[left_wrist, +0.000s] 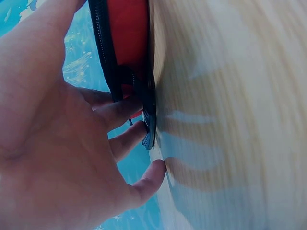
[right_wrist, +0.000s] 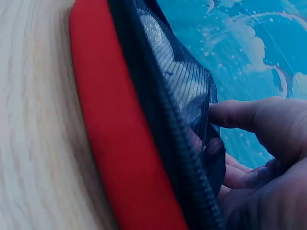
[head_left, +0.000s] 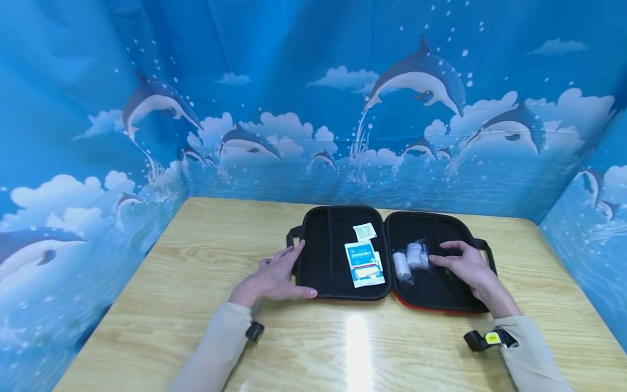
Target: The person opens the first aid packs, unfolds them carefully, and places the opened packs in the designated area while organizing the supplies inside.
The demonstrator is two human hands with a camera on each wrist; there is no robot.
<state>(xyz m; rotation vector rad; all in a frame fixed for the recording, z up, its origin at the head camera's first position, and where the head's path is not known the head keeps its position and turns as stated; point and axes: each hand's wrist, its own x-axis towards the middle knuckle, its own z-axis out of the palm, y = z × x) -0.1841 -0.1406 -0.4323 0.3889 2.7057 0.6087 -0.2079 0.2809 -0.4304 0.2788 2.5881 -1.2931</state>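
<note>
An open black-lined first-aid case (head_left: 313,256) with a red shell lies flat on the table. My left hand (head_left: 280,275) rests at its left edge, fingers spread around the strap handle (left_wrist: 149,129). In the right half, wrapped white bandage rolls (head_left: 401,267) sit behind a dark mesh pocket (right_wrist: 192,81). My right hand (head_left: 467,267) is at this pocket, pinching the mesh edge between thumb and fingers; some fingertips are behind the mesh. Blue-and-white packets (head_left: 363,264) and a small pale green packet (head_left: 364,232) lie in the left half.
The wooden table (head_left: 220,239) extends on both sides and in front of the case. A blue dolphin-print curtain (head_left: 294,109) hangs behind and along the sides. A second handle (head_left: 485,250) sticks out from the case's right side.
</note>
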